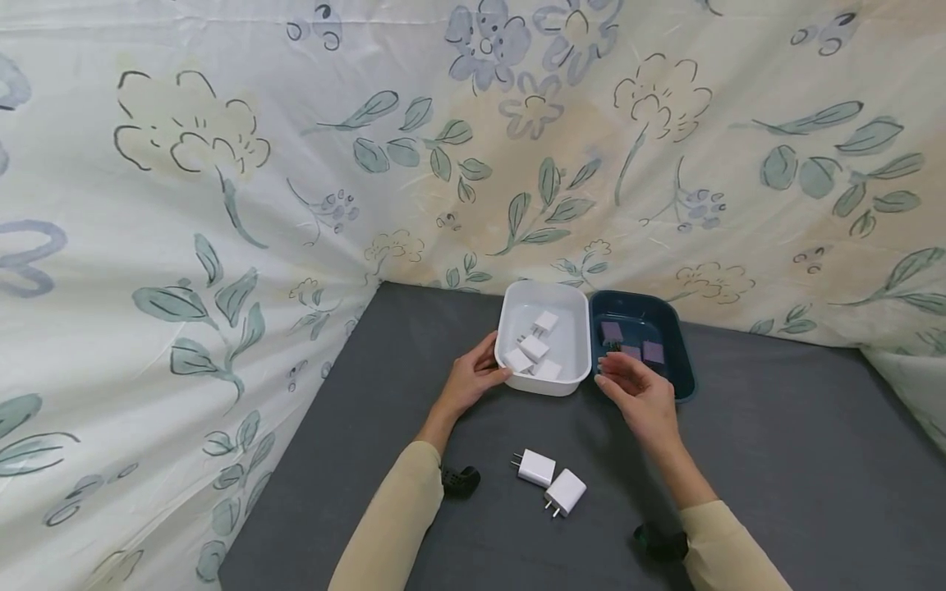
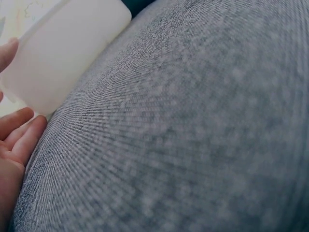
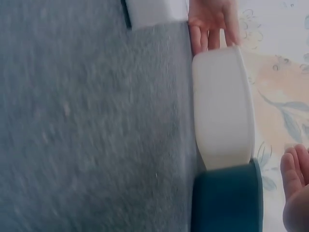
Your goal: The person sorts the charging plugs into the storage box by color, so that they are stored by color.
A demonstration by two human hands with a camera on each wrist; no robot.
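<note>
My left hand [image 1: 469, 377] rests against the near left corner of a white plastic bin [image 1: 543, 386], thumb toward the front wall and fingers along the side. Several white plug-in chargers [image 1: 534, 348] lie in the bin. My right hand [image 1: 645, 400] is over the near left part of a dark teal bin [image 1: 687, 373], fingers loosely bent and thumb apart, with nothing seen between them. Purple chargers [image 1: 654, 353] sit inside that bin, partly hidden by the hand. In the right wrist view, the fingers [image 3: 291, 176] of this hand show above the teal bin's rim.
Two white chargers [image 1: 535, 468] with metal prongs lie on the grey tabletop [image 1: 783, 460], in front of the bins. The bins stand side by side near the back edge. Behind and to the left hangs a floral curtain [image 1: 414, 205].
</note>
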